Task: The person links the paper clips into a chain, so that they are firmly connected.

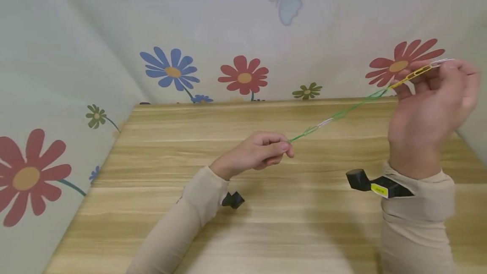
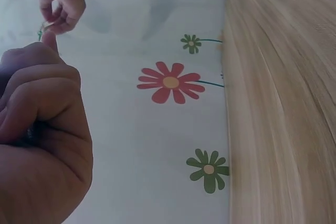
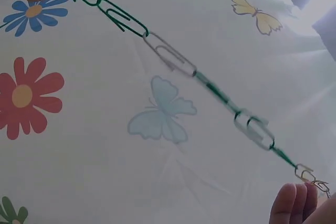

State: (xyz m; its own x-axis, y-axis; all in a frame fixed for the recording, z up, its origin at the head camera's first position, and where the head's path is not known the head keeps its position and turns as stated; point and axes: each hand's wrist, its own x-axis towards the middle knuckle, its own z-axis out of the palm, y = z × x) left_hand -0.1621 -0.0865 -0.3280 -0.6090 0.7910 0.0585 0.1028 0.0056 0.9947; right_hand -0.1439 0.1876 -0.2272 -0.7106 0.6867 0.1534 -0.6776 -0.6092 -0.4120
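A chain of linked paper clips (image 3: 169,55) in green, white and yellow stretches between the two hands, slanting up to the right in the head view. My left hand (image 1: 262,151) pinches its lower green end between thumb and forefinger, low over the table. Higher up at the right, my right hand (image 1: 433,105) holds the yellow and white end, thumb against the clips, palm turned toward me. In the right wrist view, the fingertips (image 3: 296,203) touch the small yellowish links. From the left wrist, the curled left hand (image 2: 44,93) hides most of the chain.
The wood-grain table (image 1: 160,231) spreads beneath both hands. Behind and to the left hangs a pale cloth (image 1: 209,12) printed with flowers and butterflies. Black wrist cameras stick out from the left cuff (image 1: 207,193) and right cuff (image 1: 426,198).
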